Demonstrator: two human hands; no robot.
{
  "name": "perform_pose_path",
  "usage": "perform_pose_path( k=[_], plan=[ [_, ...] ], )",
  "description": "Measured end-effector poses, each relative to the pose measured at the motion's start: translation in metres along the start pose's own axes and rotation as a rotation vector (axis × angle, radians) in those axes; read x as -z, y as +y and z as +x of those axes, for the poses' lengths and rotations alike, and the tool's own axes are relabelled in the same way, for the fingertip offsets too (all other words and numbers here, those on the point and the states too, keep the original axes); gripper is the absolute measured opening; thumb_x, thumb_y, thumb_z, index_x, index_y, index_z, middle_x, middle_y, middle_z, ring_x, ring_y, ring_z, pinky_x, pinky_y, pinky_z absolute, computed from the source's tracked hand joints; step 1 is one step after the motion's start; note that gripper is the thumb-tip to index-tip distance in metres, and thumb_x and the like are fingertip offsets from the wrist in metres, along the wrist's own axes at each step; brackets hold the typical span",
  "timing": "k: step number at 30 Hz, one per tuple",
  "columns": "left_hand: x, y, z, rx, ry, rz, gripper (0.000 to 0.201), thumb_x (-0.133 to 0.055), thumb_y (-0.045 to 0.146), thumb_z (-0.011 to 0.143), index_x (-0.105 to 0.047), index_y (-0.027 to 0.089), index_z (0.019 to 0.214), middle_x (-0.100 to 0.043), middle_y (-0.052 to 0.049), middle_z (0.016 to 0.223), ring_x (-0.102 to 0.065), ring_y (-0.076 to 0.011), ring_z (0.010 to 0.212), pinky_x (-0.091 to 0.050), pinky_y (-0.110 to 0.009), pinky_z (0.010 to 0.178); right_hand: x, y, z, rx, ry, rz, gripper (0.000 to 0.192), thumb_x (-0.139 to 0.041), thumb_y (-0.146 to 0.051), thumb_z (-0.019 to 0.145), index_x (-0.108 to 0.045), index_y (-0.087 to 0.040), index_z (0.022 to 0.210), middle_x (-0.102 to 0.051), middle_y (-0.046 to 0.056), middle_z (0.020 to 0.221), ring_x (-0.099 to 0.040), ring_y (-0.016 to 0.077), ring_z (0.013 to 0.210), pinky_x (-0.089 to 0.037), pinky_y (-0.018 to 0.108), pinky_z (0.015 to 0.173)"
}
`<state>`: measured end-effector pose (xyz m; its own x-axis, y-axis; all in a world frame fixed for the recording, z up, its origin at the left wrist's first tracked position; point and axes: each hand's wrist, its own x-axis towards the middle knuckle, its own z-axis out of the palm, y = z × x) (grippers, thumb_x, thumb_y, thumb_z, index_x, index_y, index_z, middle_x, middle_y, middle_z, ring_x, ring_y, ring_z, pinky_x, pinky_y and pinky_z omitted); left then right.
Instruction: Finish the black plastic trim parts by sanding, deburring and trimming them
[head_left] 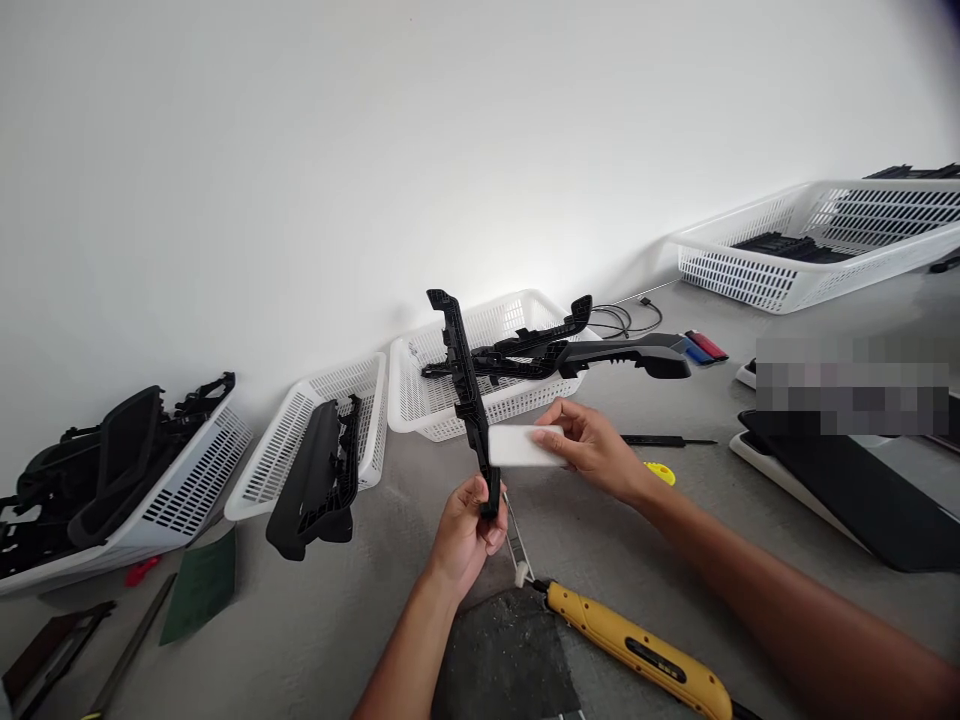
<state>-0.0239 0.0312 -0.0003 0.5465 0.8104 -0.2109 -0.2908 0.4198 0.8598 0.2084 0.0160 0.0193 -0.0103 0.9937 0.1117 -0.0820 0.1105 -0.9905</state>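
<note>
My left hand grips the lower end of a long black plastic part, holding it upright above the grey table. My right hand holds a white rectangular block pressed flat against the side of that part, a little above my left hand. Below my hands lies a yellow-handled tool with a metal tip, beside a dark mat.
White slotted baskets with black plastic parts stand along the wall at left and centre; another basket sits far right. A green sheet, a small yellow item, red and blue markers, cables and dark flat panels lie about.
</note>
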Motion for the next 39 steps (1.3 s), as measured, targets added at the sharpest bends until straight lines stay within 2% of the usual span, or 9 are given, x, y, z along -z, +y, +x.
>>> perform_pose_path(
  k=[3, 6, 10, 14, 18, 27, 32, 35, 39],
  plan=[
    [-0.001, 0.000, 0.000, -0.002, -0.001, 0.000, 0.056, -0.092, 0.064, 0.077, -0.062, 0.017, 0.078, -0.062, 0.003, 0.055, -0.036, -0.0049, 0.041, -0.027, -0.019, 0.041, 0.002, 0.000, 0.001, -0.025, -0.095, -0.027, 0.053, -0.082, -0.069, 0.085, -0.062, -0.020, 0.092, -0.056, -0.005, 0.068, -0.041, 0.0086, 0.053, -0.030, 0.022, 0.046],
    [-0.002, -0.001, 0.000, -0.002, 0.001, 0.000, 0.057, -0.092, 0.065, 0.076, -0.065, 0.016, 0.084, -0.061, 0.004, 0.055, -0.036, -0.0051, 0.040, -0.027, -0.019, 0.040, 0.002, -0.001, 0.000, 0.008, -0.012, -0.023, 0.053, -0.081, -0.069, 0.087, -0.061, -0.020, 0.094, -0.057, -0.005, 0.068, -0.043, 0.0085, 0.054, -0.033, 0.020, 0.046],
    [-0.003, -0.002, 0.000, -0.019, 0.015, -0.010, 0.058, -0.091, 0.066, 0.077, -0.058, 0.018, 0.077, -0.062, 0.004, 0.056, -0.037, -0.0054, 0.041, -0.027, -0.019, 0.041, -0.001, -0.002, -0.002, -0.085, -0.189, 0.022, 0.055, -0.090, -0.064, 0.078, -0.055, -0.021, 0.085, -0.061, -0.004, 0.069, -0.048, 0.0085, 0.053, -0.034, 0.019, 0.042],
    [-0.005, 0.000, 0.001, -0.042, 0.045, -0.035, 0.058, -0.092, 0.062, 0.077, -0.053, 0.019, 0.074, -0.061, 0.004, 0.059, -0.039, -0.0050, 0.044, -0.028, -0.019, 0.044, -0.005, -0.001, -0.004, -0.075, -0.084, 0.046, 0.057, -0.091, -0.063, 0.077, -0.052, -0.022, 0.083, -0.059, -0.006, 0.065, -0.047, 0.0078, 0.049, -0.033, 0.018, 0.040],
    [-0.008, 0.002, 0.000, -0.037, 0.048, -0.051, 0.053, -0.095, 0.053, 0.077, -0.055, 0.019, 0.077, -0.059, 0.005, 0.058, -0.039, -0.0056, 0.045, -0.029, -0.020, 0.045, -0.006, -0.003, -0.004, -0.093, -0.161, 0.072, 0.058, -0.092, -0.064, 0.075, -0.052, -0.022, 0.082, -0.062, -0.005, 0.067, -0.047, 0.0078, 0.048, -0.033, 0.018, 0.040],
    [-0.009, 0.005, -0.002, -0.026, 0.010, -0.042, 0.049, -0.093, 0.054, 0.081, -0.061, 0.019, 0.090, -0.060, 0.005, 0.061, -0.039, -0.0058, 0.047, -0.030, -0.020, 0.047, -0.002, -0.002, -0.003, -0.074, -0.102, 0.033, 0.056, -0.088, -0.067, 0.079, -0.057, -0.022, 0.090, -0.065, -0.002, 0.071, -0.048, 0.0094, 0.051, -0.035, 0.020, 0.043],
    [-0.010, 0.005, -0.006, 0.005, -0.046, 0.029, 0.070, -0.088, 0.058, 0.085, -0.057, 0.020, 0.136, -0.066, 0.004, 0.065, -0.045, -0.0086, 0.047, -0.034, -0.021, 0.047, -0.002, 0.006, -0.002, 0.184, 0.331, -0.289, 0.046, -0.071, -0.060, 0.098, -0.070, -0.024, 0.126, -0.077, 0.006, 0.092, -0.064, 0.0209, 0.070, -0.054, 0.034, 0.062],
    [-0.010, 0.000, -0.007, 0.003, -0.040, 0.087, 0.074, -0.086, 0.059, 0.087, -0.054, 0.021, 0.142, -0.069, 0.003, 0.067, -0.050, -0.0098, 0.049, -0.039, -0.022, 0.049, -0.013, 0.005, -0.007, 0.445, 0.255, -0.549, 0.021, -0.066, -0.038, 0.104, -0.078, -0.028, 0.118, -0.080, 0.008, 0.113, -0.070, 0.0283, 0.094, -0.060, 0.045, 0.085],
    [-0.006, -0.011, -0.004, -0.027, 0.015, 0.123, 0.058, -0.086, 0.066, 0.083, -0.066, 0.017, 0.107, -0.068, 0.000, 0.066, -0.054, -0.0109, 0.049, -0.038, -0.023, 0.047, -0.031, -0.001, -0.016, 0.652, 0.041, -0.707, 0.034, -0.063, -0.019, 0.097, -0.076, -0.028, 0.127, -0.069, 0.008, 0.145, -0.058, 0.0343, 0.128, -0.054, 0.058, 0.108]
  ],
)
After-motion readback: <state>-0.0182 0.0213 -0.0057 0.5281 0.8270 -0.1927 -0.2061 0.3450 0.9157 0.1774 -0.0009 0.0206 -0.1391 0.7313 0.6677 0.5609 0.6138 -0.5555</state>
